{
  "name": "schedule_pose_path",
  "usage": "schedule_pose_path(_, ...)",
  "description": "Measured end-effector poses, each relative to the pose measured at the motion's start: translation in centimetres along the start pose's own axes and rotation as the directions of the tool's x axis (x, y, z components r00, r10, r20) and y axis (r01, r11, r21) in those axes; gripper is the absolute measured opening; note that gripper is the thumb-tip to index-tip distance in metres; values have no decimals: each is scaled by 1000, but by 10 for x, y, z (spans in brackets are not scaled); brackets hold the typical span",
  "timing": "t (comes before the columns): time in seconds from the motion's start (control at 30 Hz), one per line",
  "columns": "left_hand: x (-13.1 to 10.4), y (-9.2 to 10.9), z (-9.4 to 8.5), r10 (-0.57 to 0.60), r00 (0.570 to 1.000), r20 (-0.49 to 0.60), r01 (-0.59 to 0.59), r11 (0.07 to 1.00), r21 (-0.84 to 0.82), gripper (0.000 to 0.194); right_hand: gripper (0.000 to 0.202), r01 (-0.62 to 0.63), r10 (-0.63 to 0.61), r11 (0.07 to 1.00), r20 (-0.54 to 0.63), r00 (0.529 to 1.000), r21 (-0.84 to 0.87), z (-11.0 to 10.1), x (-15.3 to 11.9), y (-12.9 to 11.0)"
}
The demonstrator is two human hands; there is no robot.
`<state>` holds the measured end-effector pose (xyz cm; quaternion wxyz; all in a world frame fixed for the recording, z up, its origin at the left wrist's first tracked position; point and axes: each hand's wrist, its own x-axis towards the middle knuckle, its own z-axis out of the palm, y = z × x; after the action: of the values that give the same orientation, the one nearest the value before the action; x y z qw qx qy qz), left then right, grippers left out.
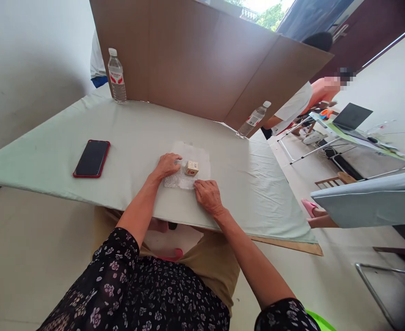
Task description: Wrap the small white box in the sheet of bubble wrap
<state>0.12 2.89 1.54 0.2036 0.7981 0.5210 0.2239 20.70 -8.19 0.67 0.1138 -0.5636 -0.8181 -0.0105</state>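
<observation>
A small printed cardboard box sits on a sheet of clear bubble wrap laid on the table. At the sheet's left side, my left hand has its fingers curled on the bubble wrap, a short way from the box. My right hand is at the sheet's lower right corner, fingers bent together at its edge. The right fingertips are partly hidden, and neither hand touches the box.
A phone in a red case lies to the left on the pale green tablecloth. Water bottles stand at the left and right against a cardboard screen. Another person is beyond, near a laptop.
</observation>
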Motion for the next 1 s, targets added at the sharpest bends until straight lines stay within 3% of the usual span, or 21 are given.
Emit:
schedule_pose_path(0.4, 3, 0, -2, -38, 999, 9, 38, 999, -30, 45, 30, -157, 159, 986, -39, 987, 57, 6, 8, 3)
schedule_pose_path(0.67, -2, 17, -8, -36, 998, -53, 34, 999, -26, 42, 29, -212, 207, 974, 69, 976, 75, -8, 12, -1)
schedule_pose_path(0.83, -26, 38, -22, 86, 996, 36, -86, 996, 4, 28, 27, -253, 239, 962, 135, 962, 100, -21, 19, 1)
schedule_pose_path(0.93, -44, 45, -17, 211, 969, 130, -227, 966, 122, 46, 27, -284, 265, 950, 150, 953, 129, -25, 23, 2)
schedule_pose_path(1.0, -50, 46, -8, 185, 977, 102, -200, 966, 161, 39, 25, -292, 270, 944, 148, 951, 152, -27, 25, 3)
